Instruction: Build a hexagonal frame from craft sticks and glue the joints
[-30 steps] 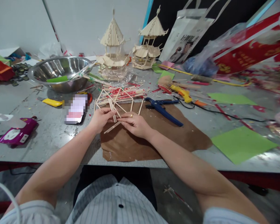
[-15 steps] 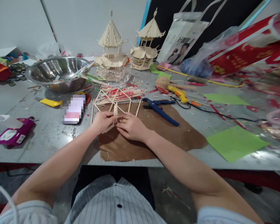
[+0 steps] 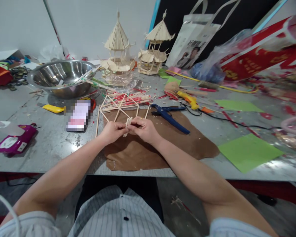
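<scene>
Both hands meet over a brown paper sheet (image 3: 162, 144) on the grey table. My left hand (image 3: 112, 131) and my right hand (image 3: 144, 128) pinch a small bundle of thin wooden sticks (image 3: 127, 125) between their fingertips, holding it nearly upright. Just beyond the hands lies a flat hexagonal frame of sticks (image 3: 120, 107) over a pile of red and pale sticks (image 3: 132, 98). A ring shows on my right hand.
Blue-handled cutters (image 3: 169, 115) lie right of the hands, a phone (image 3: 79, 115) to the left. A steel bowl (image 3: 60, 76), two stick pagoda models (image 3: 118, 49) (image 3: 155, 49), a yellow glue gun (image 3: 189, 98) with black cord, green paper (image 3: 249, 151) and a magenta pouch (image 3: 13, 141) crowd the table.
The loose sticks that lay slanted under my fingers have been gathered into one bundle and lifted upright. Both hands shifted slightly right and up.
</scene>
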Action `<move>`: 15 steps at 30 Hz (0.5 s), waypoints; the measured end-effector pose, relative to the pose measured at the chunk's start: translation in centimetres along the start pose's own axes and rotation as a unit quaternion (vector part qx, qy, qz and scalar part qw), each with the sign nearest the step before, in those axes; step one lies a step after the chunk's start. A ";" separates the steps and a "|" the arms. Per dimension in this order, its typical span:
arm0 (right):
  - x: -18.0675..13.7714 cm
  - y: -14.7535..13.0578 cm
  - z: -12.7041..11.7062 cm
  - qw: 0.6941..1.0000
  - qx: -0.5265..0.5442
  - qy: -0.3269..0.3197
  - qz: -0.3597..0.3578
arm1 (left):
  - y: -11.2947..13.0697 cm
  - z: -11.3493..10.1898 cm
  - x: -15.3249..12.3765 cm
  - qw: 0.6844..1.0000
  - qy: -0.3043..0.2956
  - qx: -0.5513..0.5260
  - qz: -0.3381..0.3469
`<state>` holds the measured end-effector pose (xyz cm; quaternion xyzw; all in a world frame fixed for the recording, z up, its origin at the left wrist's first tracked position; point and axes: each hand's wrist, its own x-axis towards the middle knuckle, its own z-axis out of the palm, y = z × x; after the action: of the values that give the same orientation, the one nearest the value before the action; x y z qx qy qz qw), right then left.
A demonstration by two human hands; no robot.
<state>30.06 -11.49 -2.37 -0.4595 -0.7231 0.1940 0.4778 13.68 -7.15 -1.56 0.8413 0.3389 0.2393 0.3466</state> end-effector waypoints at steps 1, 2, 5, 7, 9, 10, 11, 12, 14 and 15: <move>0.0 0.0 0.0 1.000 0.011 -0.004 0.002 | 0.0 0.0 0.0 1.000 0.003 0.014 0.010; 0.0 0.0 0.0 1.000 0.022 -0.006 0.005 | 0.0 0.0 0.0 0.999 0.006 0.030 0.021; -0.1 0.0 0.0 0.999 0.048 -0.010 0.018 | 0.0 -0.1 0.1 0.997 0.012 0.068 0.040; -0.1 0.0 0.0 0.998 0.052 -0.012 0.023 | 0.0 -0.1 0.1 0.998 0.001 0.061 0.020; -0.1 0.1 0.0 0.998 0.052 -0.015 0.025 | 0.1 0.0 0.0 0.999 -0.019 0.023 -0.022; -0.1 0.1 0.0 0.998 0.052 -0.015 0.024 | 0.2 0.0 0.0 0.999 -0.030 -0.004 -0.045; -0.1 0.1 0.0 0.998 0.051 -0.015 0.023 | 0.2 0.0 0.0 0.997 -0.042 -0.031 -0.064; -0.1 0.2 0.0 0.998 0.051 -0.015 0.023 | 0.4 0.0 0.0 0.994 -0.054 -0.055 -0.078; -0.1 0.3 0.1 0.998 0.053 -0.013 0.023 | 0.6 -0.1 -0.1 0.988 -0.079 -0.088 -0.094; -0.1 0.3 0.1 0.998 0.055 -0.011 0.023 | 0.8 -0.1 -0.1 0.986 -0.089 -0.098 -0.100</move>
<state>30.16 -11.40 -2.64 -0.4471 -0.7059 0.2494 0.4895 13.86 -7.58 -0.95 0.7833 0.3639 0.1593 0.4782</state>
